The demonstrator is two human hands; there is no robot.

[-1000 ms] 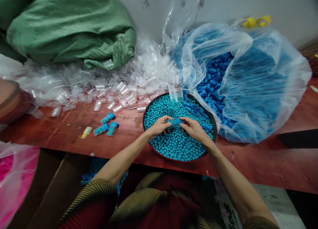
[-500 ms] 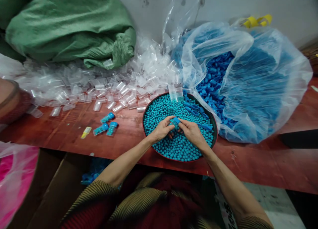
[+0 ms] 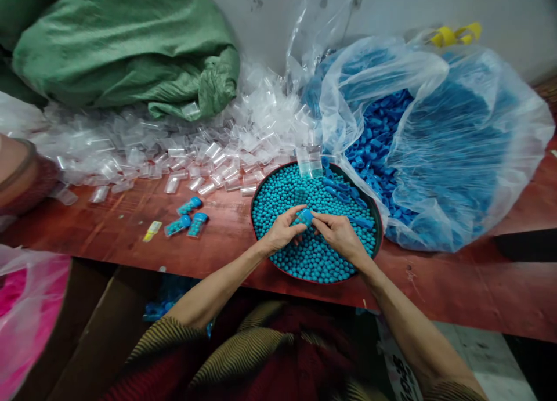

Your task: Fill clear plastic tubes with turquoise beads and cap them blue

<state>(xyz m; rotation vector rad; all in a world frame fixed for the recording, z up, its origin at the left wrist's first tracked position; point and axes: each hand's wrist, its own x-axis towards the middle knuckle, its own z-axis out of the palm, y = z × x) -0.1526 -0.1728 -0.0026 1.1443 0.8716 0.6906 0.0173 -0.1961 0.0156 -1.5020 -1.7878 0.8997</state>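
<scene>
Head view: the left hand (image 3: 282, 231) holds, from the left, a small clear plastic container with a blue cap (image 3: 305, 216), above a round dark tray (image 3: 376, 208) of turquoise beads (image 3: 313, 264). The right hand (image 3: 340, 232), equally near, pinches its capped end from the right. Fingers obscure its long axis.

Beads (image 3: 313, 263) in tray (image 3: 376, 215) — vials (image 3: 198, 223) left, bag (image 3: 461, 145) right; sack (image 3: 130, 47) behind-left, apparently on cups (image 3: 213, 163).

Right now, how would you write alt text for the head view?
The left hand and right hand hold a small blue-topped container over a round tray of blue beads. Three filled containers lie to the left on the red table; clear containers pile behind, beside a bag of blue pieces.
</scene>
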